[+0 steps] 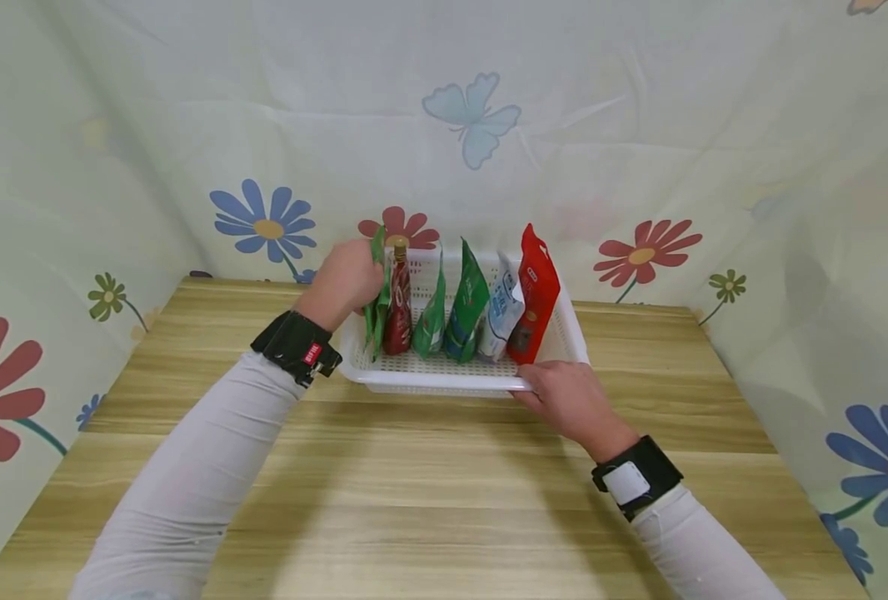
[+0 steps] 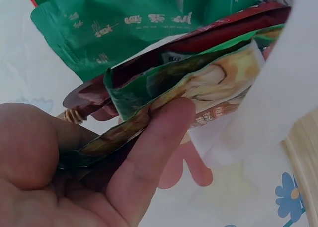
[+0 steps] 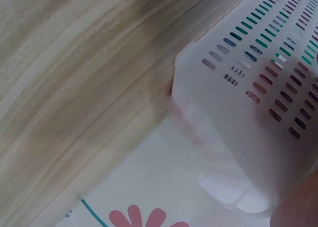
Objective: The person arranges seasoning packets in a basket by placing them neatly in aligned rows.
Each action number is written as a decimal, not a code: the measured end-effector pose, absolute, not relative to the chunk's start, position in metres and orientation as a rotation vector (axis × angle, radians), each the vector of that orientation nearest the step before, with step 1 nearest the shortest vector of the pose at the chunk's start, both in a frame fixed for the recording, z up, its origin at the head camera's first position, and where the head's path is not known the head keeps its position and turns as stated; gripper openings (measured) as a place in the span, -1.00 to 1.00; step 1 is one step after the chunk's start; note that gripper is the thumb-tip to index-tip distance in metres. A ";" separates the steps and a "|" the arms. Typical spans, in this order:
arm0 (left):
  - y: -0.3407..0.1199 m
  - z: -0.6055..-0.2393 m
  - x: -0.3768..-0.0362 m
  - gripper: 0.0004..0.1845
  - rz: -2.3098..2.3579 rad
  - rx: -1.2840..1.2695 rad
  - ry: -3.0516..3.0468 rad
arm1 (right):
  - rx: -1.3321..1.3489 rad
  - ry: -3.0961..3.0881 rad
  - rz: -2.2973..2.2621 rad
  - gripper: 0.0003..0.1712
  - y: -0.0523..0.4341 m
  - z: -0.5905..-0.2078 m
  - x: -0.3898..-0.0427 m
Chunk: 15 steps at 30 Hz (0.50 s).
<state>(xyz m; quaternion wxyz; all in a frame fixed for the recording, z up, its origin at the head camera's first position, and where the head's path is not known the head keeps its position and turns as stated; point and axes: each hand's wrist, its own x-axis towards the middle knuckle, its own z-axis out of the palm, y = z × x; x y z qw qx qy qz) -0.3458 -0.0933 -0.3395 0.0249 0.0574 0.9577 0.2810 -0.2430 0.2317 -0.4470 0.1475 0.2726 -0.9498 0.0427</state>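
A white perforated plastic basket (image 1: 444, 382) holds a row of upright packets and a bottle. At its left end my left hand (image 1: 348, 279) pinches the top of a green food packet (image 1: 376, 312) between thumb and fingers; the left wrist view shows a food picture on this packet (image 2: 218, 83). My right hand (image 1: 575, 402) grips the basket's front rim near the right corner. Right of the pinched packet stands a dark red bottle (image 1: 398, 312) with a gold-coloured cap. Further right are two green pouches (image 1: 467, 304), a white-and-blue pouch (image 1: 502, 312) and a red bag (image 1: 537, 292).
The basket rests on a wood-grain table (image 1: 414, 508), towards its back edge. Pale cloth (image 1: 339, 100) printed with flowers and a butterfly hangs behind and at both sides. In the right wrist view, the basket's slotted wall (image 3: 223, 117) fills the right half.
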 end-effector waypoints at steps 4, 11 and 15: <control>-0.093 -0.341 -0.344 -0.73 0.889 0.144 2.921 | 0.782 -2.735 0.129 -0.71 0.231 -0.446 -0.243; -0.092 -0.345 -0.340 -0.69 0.848 0.122 2.881 | 0.783 -2.728 0.132 -0.72 0.231 -0.445 -0.243; -0.091 -0.348 -0.337 -0.69 0.817 0.149 2.901 | 0.786 -2.735 0.132 -0.71 0.232 -0.445 -0.243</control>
